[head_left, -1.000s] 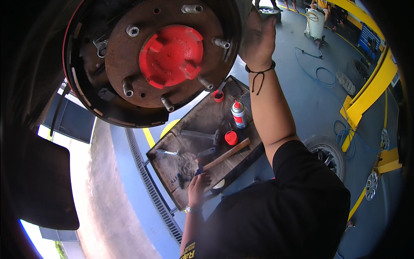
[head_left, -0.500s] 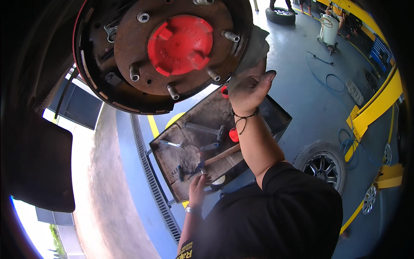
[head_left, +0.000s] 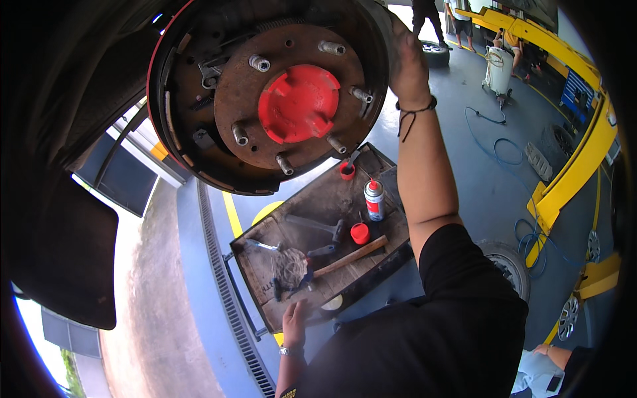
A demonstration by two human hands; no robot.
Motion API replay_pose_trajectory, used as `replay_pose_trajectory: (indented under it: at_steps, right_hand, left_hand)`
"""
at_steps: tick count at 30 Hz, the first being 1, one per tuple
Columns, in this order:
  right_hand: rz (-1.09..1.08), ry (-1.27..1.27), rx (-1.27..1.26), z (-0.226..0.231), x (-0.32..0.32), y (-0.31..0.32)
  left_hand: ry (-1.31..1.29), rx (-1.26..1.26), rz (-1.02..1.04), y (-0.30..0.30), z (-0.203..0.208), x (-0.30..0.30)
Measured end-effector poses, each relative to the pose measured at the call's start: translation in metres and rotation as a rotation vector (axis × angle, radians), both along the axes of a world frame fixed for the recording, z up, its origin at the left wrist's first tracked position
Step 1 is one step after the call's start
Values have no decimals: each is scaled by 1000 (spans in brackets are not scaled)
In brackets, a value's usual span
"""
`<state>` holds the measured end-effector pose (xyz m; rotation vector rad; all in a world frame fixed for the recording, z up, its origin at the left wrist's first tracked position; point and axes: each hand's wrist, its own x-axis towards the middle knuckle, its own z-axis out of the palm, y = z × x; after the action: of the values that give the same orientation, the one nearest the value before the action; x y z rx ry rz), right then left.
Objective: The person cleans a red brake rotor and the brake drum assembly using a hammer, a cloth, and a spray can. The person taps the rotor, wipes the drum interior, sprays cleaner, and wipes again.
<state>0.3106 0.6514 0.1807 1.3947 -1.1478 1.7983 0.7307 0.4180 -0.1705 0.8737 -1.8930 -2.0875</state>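
Note:
A drum brake with the drum off fills the upper middle: brake shoes [head_left: 174, 136] curve round a rusty wheel hub [head_left: 233, 89] with several studs and a red centre cap [head_left: 298, 105]. My right hand [head_left: 409, 69] is raised to the right side of the brake. Its fingers are closed on a dark grey sheet, perhaps sandpaper or cloth, against the shoe's outer edge; the fingertips are partly hidden. My left hand [head_left: 294, 320] hangs low beside the near-left edge of the tool tray [head_left: 269, 229], fingers stretched out, holding nothing.
In the tray lie a wooden handle [head_left: 352, 257], a hammer [head_left: 318, 225], a spray can [head_left: 375, 200], a red cup [head_left: 359, 233] and a crumpled rag [head_left: 290, 266]. A wheel [head_left: 507, 265], a blue hose [head_left: 511, 156] and a yellow lift arm [head_left: 570, 166] stand right. Other people are around.
My right hand has moved up along the brake's right side with the grey sheet. My left hand has dropped slightly away from the tray. The spray can has come into view.

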Motion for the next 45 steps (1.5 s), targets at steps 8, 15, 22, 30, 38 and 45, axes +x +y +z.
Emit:
replay_pose_trajectory:
  at_steps: [8,15,22,30,38,45]
  right_hand:
    - [384,-210,-48,-21,24,-6]
    - [465,-645,-746,-165,123,-133]
    - [258,-289,-231,-64,21,-28]
    - [456,58,192,45,1,6]
    - [605,-625,-692,-130,131,-80]
    - [321,-444,-345,-70,57,-34]
  left_hand:
    - [127,19,12,9,23,-26]
    - [118,128,-76,28,18,-43]
    - [172,167,34,24,10,-31]
    - [124,177,129,10,20,-20]
    - [113,177,-11,19,23,-42]
    - [248,167,165,2,55,-35]
